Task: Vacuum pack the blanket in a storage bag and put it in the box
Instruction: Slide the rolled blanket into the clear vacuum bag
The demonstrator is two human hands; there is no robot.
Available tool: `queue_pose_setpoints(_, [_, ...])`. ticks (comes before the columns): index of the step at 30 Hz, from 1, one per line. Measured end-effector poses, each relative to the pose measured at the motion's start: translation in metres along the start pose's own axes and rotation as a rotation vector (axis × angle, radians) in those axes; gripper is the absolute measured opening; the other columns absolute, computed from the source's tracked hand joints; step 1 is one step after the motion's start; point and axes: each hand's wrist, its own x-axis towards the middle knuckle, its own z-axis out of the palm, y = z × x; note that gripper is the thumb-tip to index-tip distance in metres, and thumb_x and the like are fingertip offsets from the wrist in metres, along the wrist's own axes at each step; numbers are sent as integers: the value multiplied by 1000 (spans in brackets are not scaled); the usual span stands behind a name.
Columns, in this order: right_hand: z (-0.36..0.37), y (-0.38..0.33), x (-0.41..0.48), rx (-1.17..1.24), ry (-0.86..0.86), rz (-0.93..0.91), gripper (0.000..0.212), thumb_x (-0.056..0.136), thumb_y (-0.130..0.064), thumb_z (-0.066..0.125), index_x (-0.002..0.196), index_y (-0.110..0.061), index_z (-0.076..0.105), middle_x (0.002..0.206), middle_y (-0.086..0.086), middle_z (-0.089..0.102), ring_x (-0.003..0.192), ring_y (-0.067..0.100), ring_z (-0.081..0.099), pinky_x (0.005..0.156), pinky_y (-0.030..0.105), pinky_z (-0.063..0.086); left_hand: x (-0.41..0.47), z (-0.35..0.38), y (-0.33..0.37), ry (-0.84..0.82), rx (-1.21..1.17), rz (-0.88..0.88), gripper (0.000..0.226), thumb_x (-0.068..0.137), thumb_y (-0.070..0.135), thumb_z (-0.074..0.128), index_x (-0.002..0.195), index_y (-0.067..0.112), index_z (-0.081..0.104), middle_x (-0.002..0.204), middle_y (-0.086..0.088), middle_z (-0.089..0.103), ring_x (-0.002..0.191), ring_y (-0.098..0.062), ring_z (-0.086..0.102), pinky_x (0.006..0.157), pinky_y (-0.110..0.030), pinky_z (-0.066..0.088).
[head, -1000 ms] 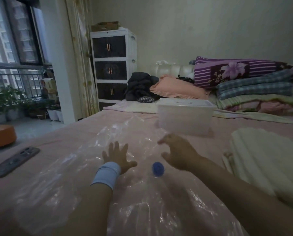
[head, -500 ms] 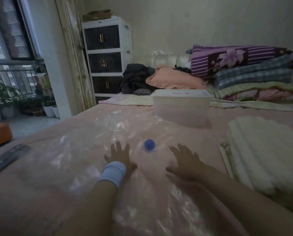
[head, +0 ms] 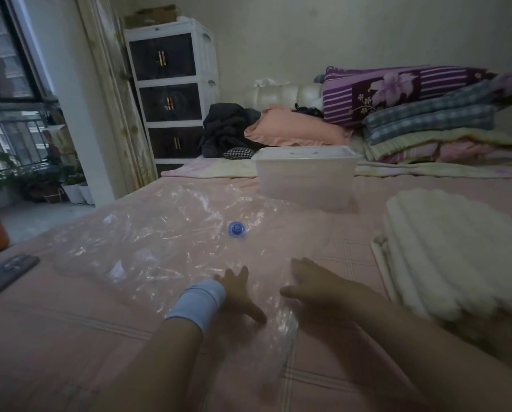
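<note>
In the head view, a clear, crinkled plastic storage bag (head: 171, 242) lies spread flat on the pink checked bedsheet (head: 332, 251), its glossy film wrinkled and catching light, with a round blue valve cap (head: 236, 228) on its upper surface. The folded cream ribbed blanket (head: 457, 251) sits on the sheet at about three o'clock from the bag, apart from it. The translucent white plastic box with its lid on (head: 307, 175) stands at about one o'clock from the valve, just beyond the bag's far edge. The left hand (head: 238, 292), a pale blue band on its wrist, rests palm down on the bag's near edge, fingers spread and flat, thumb splayed toward four o'clock, gripping nothing. The right hand (head: 317, 285) lies just beside it at three o'clock, fingers loosely apart and extended, pressing on the bag's near right edge without clasping it.
</note>
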Motion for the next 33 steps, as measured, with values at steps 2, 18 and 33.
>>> queue_pose_setpoints(2, [-1, 9, -1, 41, -23, 6, 99, 82, -59, 60, 160, -21, 12, 167, 9, 10, 154, 29, 10, 123, 50, 16, 8, 4, -2, 99, 12, 17, 132, 63, 68, 75, 154, 25, -10, 163, -10, -5, 149, -33, -1, 119, -53, 13])
queue_pose_setpoints(18, [-113, 60, -132, -477, 721, 84, 35, 99, -40, 43, 129, -27, 58, 129, 2, 57, 114, 25, 55, 98, 42, 40, -33, -28, 163, 415, -746, 481, 42, 95, 36, 54, 133, 19, 53, 119, -4, 66, 100, -22, 65, 93, -39, 52])
queue_pose_setpoints(33, [-80, 193, -252, -477, 933, -194, 66, 87, -55, 57, 134, -9, 57, 134, 12, 57, 118, 33, 56, 99, 49, 41, -63, 20, 277, 472, -14, 960, 89, 73, 70, 57, 149, 43, 18, 157, 10, 24, 136, -22, 38, 107, -43, 38])
